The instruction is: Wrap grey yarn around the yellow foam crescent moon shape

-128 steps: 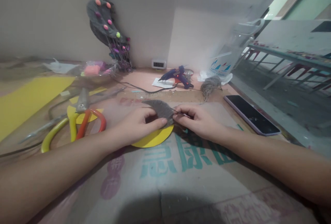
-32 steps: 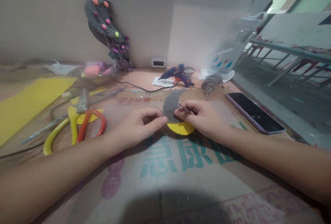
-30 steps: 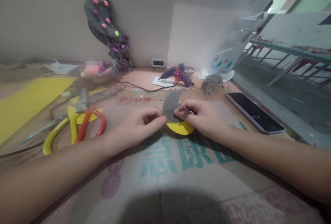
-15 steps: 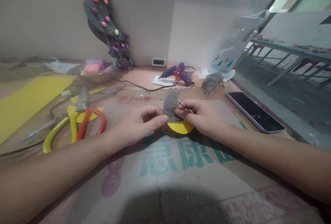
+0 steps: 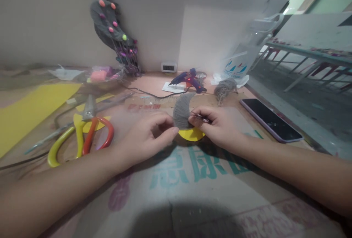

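Between my hands stands a yellow crescent-shaped cutout, its upper part wrapped closely in grey yarn. My left hand pinches its lower left edge between thumb and fingers. Against the inner curve, my right hand is closed with thumb and forefinger together on a thin dark strand that looks like yarn. The lower end of the crescent shows bare yellow, partly hidden by the right fingers. A loose grey yarn bundle lies behind my right hand.
Scissors with yellow and red handles lie left, near yellow sheet. A blue glue gun with a lit red light rests behind, its cord running left. A phone lies right. A decorated grey crescent leans on the wall.
My right fingers have shifted slightly along the crescent's inner edge, and the dark strand sits lower in them. The left hand stays at the crescent. The view has tilted a little.
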`<state>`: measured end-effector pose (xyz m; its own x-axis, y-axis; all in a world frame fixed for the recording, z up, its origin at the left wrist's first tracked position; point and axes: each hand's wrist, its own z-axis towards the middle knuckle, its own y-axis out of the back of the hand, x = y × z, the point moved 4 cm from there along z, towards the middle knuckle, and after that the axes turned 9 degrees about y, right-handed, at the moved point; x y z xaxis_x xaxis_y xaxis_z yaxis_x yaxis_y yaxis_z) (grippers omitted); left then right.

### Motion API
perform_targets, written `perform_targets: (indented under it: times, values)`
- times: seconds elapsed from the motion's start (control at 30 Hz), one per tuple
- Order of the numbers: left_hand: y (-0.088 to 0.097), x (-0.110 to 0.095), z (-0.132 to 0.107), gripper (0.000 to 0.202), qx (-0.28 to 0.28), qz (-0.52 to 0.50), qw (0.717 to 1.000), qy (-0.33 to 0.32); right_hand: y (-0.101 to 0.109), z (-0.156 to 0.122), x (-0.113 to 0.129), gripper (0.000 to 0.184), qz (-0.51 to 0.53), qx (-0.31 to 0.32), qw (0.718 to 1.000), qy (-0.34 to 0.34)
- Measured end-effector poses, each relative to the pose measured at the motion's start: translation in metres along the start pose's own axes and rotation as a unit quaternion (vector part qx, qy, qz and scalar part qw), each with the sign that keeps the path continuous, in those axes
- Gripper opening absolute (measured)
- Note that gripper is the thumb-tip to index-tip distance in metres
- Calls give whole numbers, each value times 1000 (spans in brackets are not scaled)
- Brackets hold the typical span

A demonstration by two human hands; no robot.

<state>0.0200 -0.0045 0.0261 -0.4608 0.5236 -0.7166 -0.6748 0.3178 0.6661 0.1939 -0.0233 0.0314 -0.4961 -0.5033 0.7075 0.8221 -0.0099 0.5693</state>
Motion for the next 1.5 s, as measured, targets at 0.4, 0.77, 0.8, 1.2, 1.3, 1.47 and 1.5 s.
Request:
perform_targets:
  times: [0.4, 0.77, 0.8, 1.2, 1.3, 1.47, 1.5]
  values:
    - [0, 0, -3, 23, -21, -13, 999, 43, 19, -7, 15, 23, -159, -53, 960, 224]
    - [0, -4, -3, 21, -30, -12, 999, 39, 0, -8, 21, 19, -276, 27, 914, 297]
    - [0, -4, -4, 22, -32, -10, 999, 35, 0, -8, 21, 18, -278, 28, 914, 296]
    - [3, -2, -5, 23, -33, -23, 999, 20, 4, -13, 16, 18, -227, -1, 938, 263]
    - [3, -2, -5, 24, -35, -31, 999, 19, 8, -10, 17, 22, -171, -35, 963, 204]
    - [-1, -2, -5, 23, -8, -51, 998, 22, 8, -1, 14, 14, -93, -39, 993, 57]
    - [-1, -2, -5, 23, -2, -46, 999, 24, 7, 0, 12, 13, -75, -28, 996, 33]
